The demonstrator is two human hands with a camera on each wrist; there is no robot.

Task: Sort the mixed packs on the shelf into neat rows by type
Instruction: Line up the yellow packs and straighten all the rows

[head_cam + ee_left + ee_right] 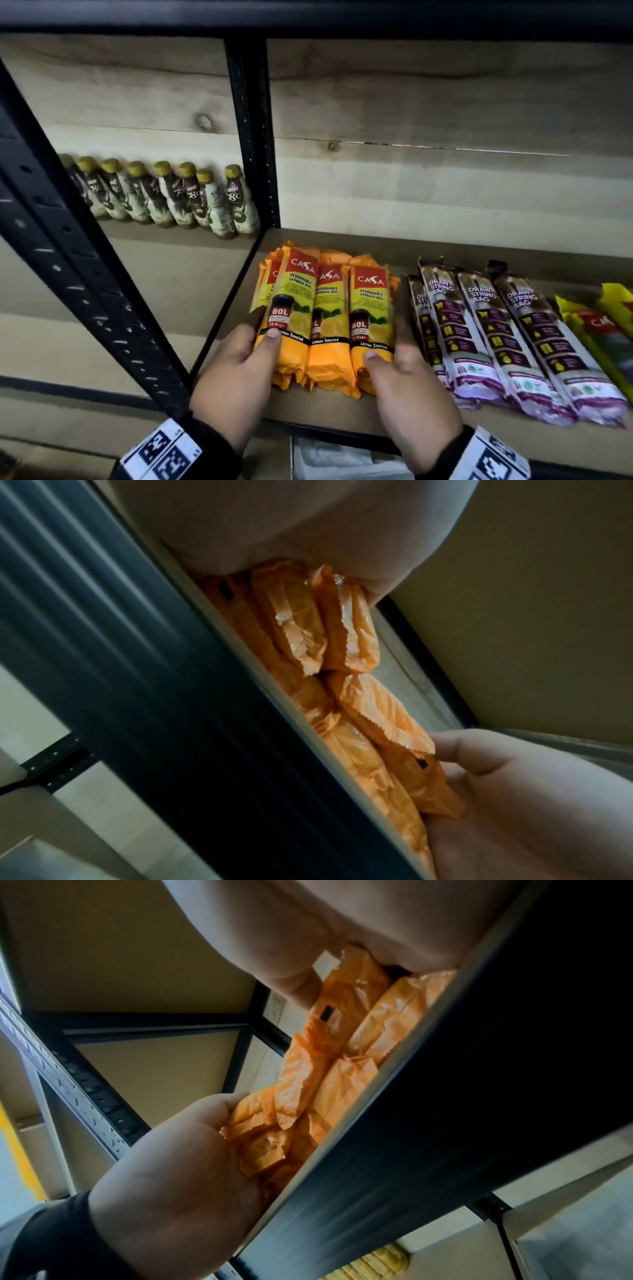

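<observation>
Both hands clasp the stack of orange garbage-bag packs from either side at the left end of the shelf board — the left hand with its thumb over the leftmost pack, the right hand with its thumb on the rightmost. Just to the right lie the purple drawstring-bag packs in a row, then yellow-green packs, while bottles stand in the next bay. The wrist views alone show the orange packs' crimped ends, seemingly in two layers — it's dim there.
</observation>
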